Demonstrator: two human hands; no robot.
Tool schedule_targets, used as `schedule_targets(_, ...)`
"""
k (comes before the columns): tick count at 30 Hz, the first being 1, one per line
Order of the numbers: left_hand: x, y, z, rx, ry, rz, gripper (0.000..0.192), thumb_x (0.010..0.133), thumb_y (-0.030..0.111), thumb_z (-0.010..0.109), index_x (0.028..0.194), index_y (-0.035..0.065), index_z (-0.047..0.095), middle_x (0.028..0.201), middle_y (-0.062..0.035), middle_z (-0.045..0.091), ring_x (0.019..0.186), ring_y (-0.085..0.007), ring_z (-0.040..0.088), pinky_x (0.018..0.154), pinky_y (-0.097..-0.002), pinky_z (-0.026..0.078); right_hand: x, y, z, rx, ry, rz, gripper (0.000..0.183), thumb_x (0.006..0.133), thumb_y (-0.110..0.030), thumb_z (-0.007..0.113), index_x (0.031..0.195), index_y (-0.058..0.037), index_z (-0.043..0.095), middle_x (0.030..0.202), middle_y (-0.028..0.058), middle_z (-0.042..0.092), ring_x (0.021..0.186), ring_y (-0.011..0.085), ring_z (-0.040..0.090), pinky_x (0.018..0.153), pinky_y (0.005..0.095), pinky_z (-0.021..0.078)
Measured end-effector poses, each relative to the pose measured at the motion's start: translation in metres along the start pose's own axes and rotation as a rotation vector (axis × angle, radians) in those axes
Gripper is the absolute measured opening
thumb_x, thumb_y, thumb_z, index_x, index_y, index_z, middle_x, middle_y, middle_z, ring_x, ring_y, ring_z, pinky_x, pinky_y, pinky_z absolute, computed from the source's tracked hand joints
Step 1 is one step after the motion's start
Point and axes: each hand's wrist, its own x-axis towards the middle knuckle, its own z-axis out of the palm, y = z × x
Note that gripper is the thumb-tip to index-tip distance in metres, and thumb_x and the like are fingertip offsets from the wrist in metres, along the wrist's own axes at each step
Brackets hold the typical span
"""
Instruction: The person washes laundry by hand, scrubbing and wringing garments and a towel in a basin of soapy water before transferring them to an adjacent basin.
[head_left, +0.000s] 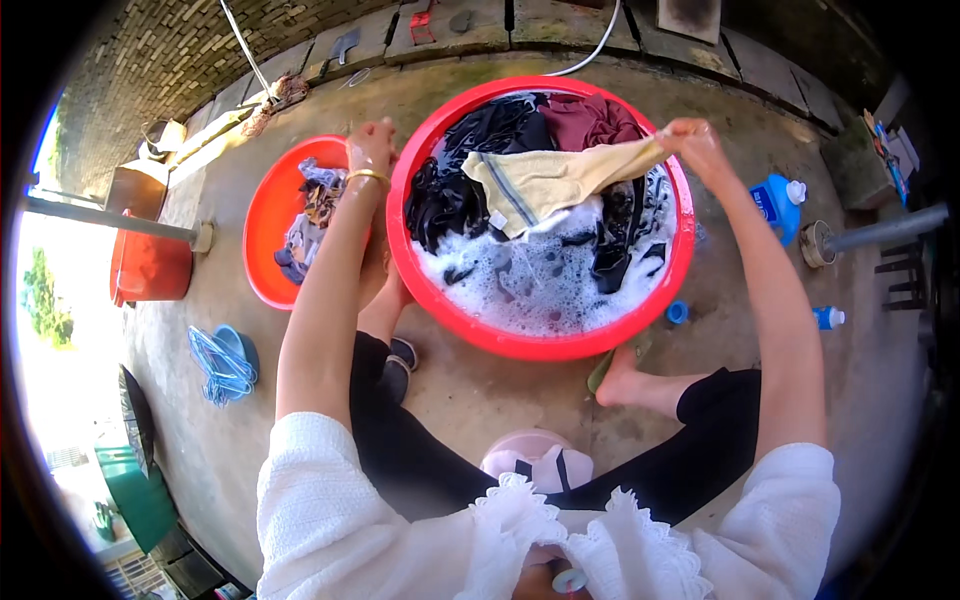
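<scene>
A large red plastic basin (525, 346) holds foamy water with black clothes (448, 199) and a maroon garment (589, 120). My right hand (694, 141) grips one end of a pale yellow cloth (559, 176) with a dark stripe at the basin's right rim. The cloth stretches left over the wet clothes, its striped end lying by the foam. My left hand (373, 146), with a gold bracelet on its wrist, is raised between the two basins, its fingers curled; nothing can be seen in it. Under that forearm stands a smaller orange-red basin (259, 225) with crumpled clothes (307, 225).
Blue hangers (217, 360) rest on a small blue tub (244, 349) at the left, near a red bucket (154, 262). A blue detergent jug (780, 206), a blue cap (676, 312) and a small bottle (828, 318) are at the right. A mop (281, 91) and a white hose (600, 49) lie beyond.
</scene>
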Motion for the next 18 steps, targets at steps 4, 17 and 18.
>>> schedule_targets(4, -0.047, -0.07, 0.031, 0.17, -0.266, -0.196, 0.014, 0.078, 0.017, 0.059, 0.082, 0.0026, 0.06, 0.06, -0.0035, 0.056, 0.048, -0.0117, 0.054, 0.042, -0.024, 0.043, -0.064, 0.021, 0.032, 0.174, -0.351, 0.081, 0.018, 0.077, -0.013, 0.063, 0.067, 0.001, 0.058, 0.059, -0.0014, 0.051, 0.057, 0.0054, 0.045, 0.053, 0.0248, 0.0385)
schedule_targets(17, -0.136, -0.239, 0.181, -1.034, -0.193, -0.89, 0.058, 0.085, 0.041, 0.056, 0.129, 0.0083, 0.037, 0.124, -0.0171, 0.047, 0.112, -0.031, 0.048, 0.093, -0.0528, 0.038, -0.199, -0.039, -0.024, 0.153, -0.797, 0.22, 0.017, 0.071, -0.012, 0.069, 0.082, -0.0001, 0.063, 0.074, 0.0077, 0.059, 0.069, 0.017, 0.056, 0.065, 0.0313, 0.0438)
schedule_targets(18, -0.136, -0.244, 0.185, -1.029, -0.207, -0.902, 0.057, 0.085, 0.04, 0.055, 0.128, 0.006, 0.038, 0.12, -0.0175, 0.05, 0.108, -0.03, 0.051, 0.092, -0.0501, 0.04, -0.204, -0.04, -0.023, 0.081, -0.875, 0.202, 0.017, 0.071, -0.013, 0.068, 0.083, -0.0011, 0.064, 0.076, 0.0103, 0.06, 0.073, 0.0217, 0.057, 0.067, 0.0335, 0.044)
